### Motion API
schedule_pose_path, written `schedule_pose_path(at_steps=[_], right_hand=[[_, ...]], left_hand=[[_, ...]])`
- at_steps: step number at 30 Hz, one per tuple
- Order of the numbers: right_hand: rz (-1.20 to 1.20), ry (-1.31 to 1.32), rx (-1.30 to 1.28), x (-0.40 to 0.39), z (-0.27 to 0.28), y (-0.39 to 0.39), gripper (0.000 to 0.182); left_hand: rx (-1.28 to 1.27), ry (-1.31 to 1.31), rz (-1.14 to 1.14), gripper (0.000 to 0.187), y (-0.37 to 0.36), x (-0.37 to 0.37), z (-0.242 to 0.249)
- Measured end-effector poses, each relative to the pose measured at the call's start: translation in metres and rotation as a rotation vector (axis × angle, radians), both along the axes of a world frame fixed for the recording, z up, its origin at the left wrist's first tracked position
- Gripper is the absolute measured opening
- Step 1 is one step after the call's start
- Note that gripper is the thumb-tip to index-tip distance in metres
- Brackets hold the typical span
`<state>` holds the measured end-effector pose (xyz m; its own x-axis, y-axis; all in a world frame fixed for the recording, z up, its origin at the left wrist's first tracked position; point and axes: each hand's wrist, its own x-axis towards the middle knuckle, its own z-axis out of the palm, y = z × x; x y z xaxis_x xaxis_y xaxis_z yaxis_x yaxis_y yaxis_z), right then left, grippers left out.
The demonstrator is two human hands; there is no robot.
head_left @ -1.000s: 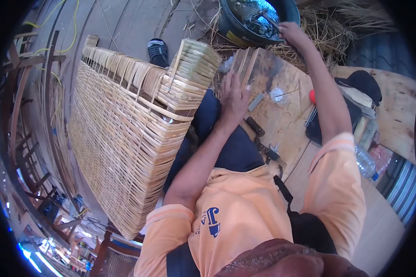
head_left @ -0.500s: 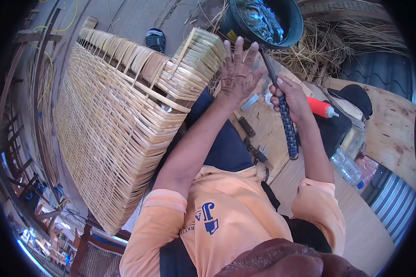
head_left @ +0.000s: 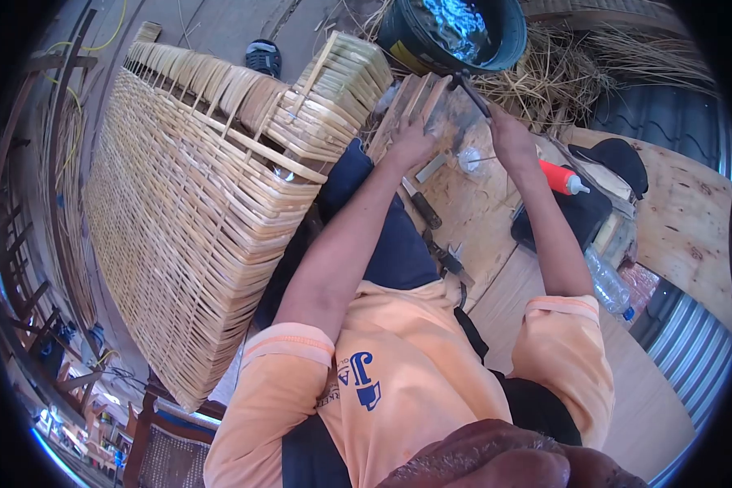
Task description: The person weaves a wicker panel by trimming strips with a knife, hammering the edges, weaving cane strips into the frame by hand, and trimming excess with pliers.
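Observation:
My left hand (head_left: 413, 146) is closed at the near ends of narrow wooden strips (head_left: 419, 96), its fingers bent over them. Gripped in my right hand (head_left: 509, 140) is a dark rod-like tool (head_left: 473, 96), whose far end reaches up beside the strips near the bucket. The tool's patterned handle is now mostly hidden. To the left of my left arm stands a large woven rattan piece (head_left: 195, 211) with a wrapped edge and corner.
A dark bucket (head_left: 393, 41) holding shiny liquid stands at the top, beside loose rattan fibres (head_left: 557, 89). Around the board lie a red bottle (head_left: 557, 176), a black cap (head_left: 614, 163), a plastic bottle (head_left: 608, 285) and a dark-handled tool (head_left: 424, 210).
My left hand, spread open before, has lowered and curled onto the strips. My right hand has moved up, and the tool's thick handle no longer shows below it. The view has shifted slightly.

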<state>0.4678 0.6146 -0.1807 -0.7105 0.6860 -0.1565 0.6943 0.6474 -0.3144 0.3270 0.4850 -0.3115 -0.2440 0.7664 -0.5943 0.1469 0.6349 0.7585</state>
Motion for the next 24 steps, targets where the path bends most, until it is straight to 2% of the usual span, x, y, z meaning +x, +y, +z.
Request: schedule_pose_path(at_steps=[2,5,9,11,12,13,14,16,18,20,22,23,24], right_hand=[[0.017,-0.282,0.111,-0.007,0.019,-0.014,0.029],[0.003,-0.318,0.095,0.005,0.022,-0.022,0.028],[0.027,-0.275,0.075,0.018,0.033,-0.022,0.03],[0.084,0.188,0.024,0.035,0.025,-0.028,0.033],[0.086,0.191,0.021,0.035,0.033,-0.037,0.033],[-0.058,0.186,-0.128,0.032,0.048,-0.047,0.033],[-0.202,0.185,-0.269,0.029,0.059,-0.053,0.032],[-0.232,0.209,-0.345,0.029,0.068,-0.06,0.032],[-0.268,0.232,-0.429,0.029,0.074,-0.07,0.032],[-0.321,0.374,-0.583,0.027,0.079,-0.082,0.033],[-0.383,0.426,-0.603,0.027,0.077,-0.098,0.033],[-0.427,0.474,-0.629,0.026,0.074,-0.104,0.034],[-0.43,0.473,-0.633,0.026,0.071,-0.111,0.034]], left_hand=[[0.052,-0.02,-0.011,0.073,-0.006,0.002,-0.001],[0.021,-0.03,-0.055,0.07,-0.012,-0.008,0.022],[0.151,-0.018,-0.057,0.066,-0.028,-0.023,0.049],[0.22,-0.018,-0.024,0.065,-0.038,-0.029,0.076],[0.409,0.232,0.07,0.065,-0.039,-0.025,0.089],[0.598,0.482,0.167,0.064,-0.039,-0.021,0.106],[0.606,0.487,0.171,0.064,-0.037,-0.02,0.124],[0.742,0.636,0.127,0.063,-0.033,-0.017,0.156],[0.734,0.561,0.169,0.061,-0.021,-0.006,0.147],[0.726,0.485,0.203,0.059,-0.014,-0.004,0.134],[0.766,0.663,0.239,0.056,-0.011,-0.003,0.129],[0.768,0.661,0.236,0.056,-0.012,-0.002,0.127],[0.683,0.707,0.203,0.054,-0.017,-0.003,0.127]])
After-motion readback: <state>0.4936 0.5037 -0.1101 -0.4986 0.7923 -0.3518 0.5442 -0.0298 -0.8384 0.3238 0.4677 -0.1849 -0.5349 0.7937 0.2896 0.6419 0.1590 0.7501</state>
